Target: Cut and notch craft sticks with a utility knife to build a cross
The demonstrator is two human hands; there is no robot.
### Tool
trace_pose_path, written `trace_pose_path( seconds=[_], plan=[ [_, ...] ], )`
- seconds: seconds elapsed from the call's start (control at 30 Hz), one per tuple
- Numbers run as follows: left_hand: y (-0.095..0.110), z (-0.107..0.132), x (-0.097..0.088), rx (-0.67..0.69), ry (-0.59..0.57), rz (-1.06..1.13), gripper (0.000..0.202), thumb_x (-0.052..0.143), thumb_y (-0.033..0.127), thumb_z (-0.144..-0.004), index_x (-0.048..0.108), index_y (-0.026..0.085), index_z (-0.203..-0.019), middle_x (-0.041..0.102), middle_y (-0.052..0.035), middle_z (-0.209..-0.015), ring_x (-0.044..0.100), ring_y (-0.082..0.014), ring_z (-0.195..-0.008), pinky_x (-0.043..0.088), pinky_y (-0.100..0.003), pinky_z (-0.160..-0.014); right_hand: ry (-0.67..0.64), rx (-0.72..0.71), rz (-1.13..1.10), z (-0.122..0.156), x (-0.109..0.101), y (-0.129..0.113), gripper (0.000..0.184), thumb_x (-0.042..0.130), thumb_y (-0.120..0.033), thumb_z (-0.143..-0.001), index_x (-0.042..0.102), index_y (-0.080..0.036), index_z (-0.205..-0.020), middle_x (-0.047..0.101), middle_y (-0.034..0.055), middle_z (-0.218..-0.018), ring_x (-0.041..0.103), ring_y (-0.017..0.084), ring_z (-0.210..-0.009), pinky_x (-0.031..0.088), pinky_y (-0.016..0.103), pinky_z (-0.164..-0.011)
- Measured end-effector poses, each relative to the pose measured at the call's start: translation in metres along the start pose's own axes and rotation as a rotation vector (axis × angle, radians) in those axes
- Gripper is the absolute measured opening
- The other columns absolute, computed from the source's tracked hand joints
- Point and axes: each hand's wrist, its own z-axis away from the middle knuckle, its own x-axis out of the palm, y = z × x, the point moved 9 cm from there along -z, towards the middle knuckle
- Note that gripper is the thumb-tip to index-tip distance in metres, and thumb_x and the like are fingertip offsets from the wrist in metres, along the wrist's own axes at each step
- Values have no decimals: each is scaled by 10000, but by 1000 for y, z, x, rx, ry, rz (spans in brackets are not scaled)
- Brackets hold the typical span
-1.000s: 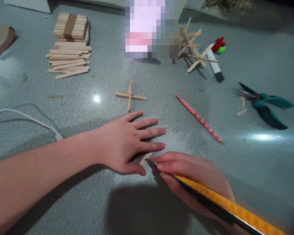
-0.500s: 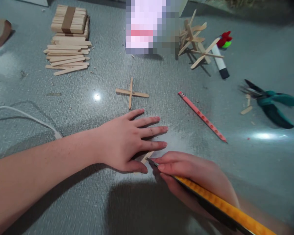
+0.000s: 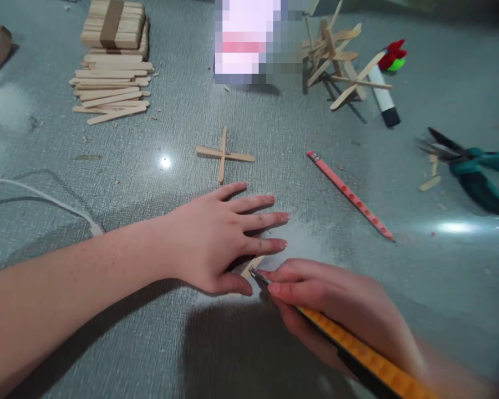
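My left hand (image 3: 228, 235) lies flat on the grey table with its fingers spread. Under it, partly covered, is a wooden craft stick (image 3: 255, 265), seen between the thumb and the little-finger side. My right hand (image 3: 320, 293) is closed round a yellow and black utility knife (image 3: 357, 352). The knife's blade tip touches the stick beside my left thumb. Just beyond my left fingers lie two craft sticks joined in a cross (image 3: 223, 154).
Craft sticks lie in a loose pile (image 3: 112, 88) below a banded bundle (image 3: 114, 25). A pink pencil (image 3: 349, 194) and green-handled pliers (image 3: 474, 166) lie right, with a stick structure (image 3: 332, 52) and white marker (image 3: 382, 97) behind. A white cable (image 3: 45, 194) runs at left.
The view has shifted slightly, so objects at the right sit further right. My right hand and the knife have moved a little; the blade stays on the stick. My left hand keeps its place.
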Motion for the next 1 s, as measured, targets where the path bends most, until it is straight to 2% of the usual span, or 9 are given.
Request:
trace_pose_path(
  seconds=[0.17,0.37,0.6,0.73,1.0],
  plan=[
    [-1,0,0,-23,-6,33,695,629,616,-892,540,253,-1478,371,-78,-1649,319,-358,-1538,184,-629,-1256,-7,4,-33,-7,-1,-3,222,533,-78,-875,510,-284,-955,656,-60,-710,623,85,-531,522,178,-511],
    [0,0,-1,-10,13,30,695,652,603,-878,554,248,-1467,385,-85,-1642,327,-368,-1534,188,-616,-1259,-18,11,-28,-7,0,-2,220,549,-62,-858,533,-277,-901,606,-70,-654,591,82,-487,498,176,-473],
    [0,0,-1,-6,12,19,680,640,590,-883,554,252,-1467,378,-88,-1644,325,-370,-1534,185,-633,-1252,21,10,-77,2,-3,6,309,577,-35,-835,542,-287,-1010,738,-8,-830,739,141,-674,611,222,-594],
    [0,0,0,-11,0,13,690,647,592,-880,547,251,-1471,373,-87,-1647,317,-368,-1538,178,-631,-1253,-24,14,-55,2,1,6,338,581,-28,-819,546,-292,-1027,749,-3,-841,760,157,-708,630,232,-625],
    [1,-1,1,-5,2,3,687,639,587,-888,544,241,-1474,371,-85,-1649,316,-370,-1536,183,-630,-1252,19,25,-25,2,1,3,282,583,-37,-834,540,-279,-972,721,-10,-802,714,123,-617,602,196,-608]
  ],
)
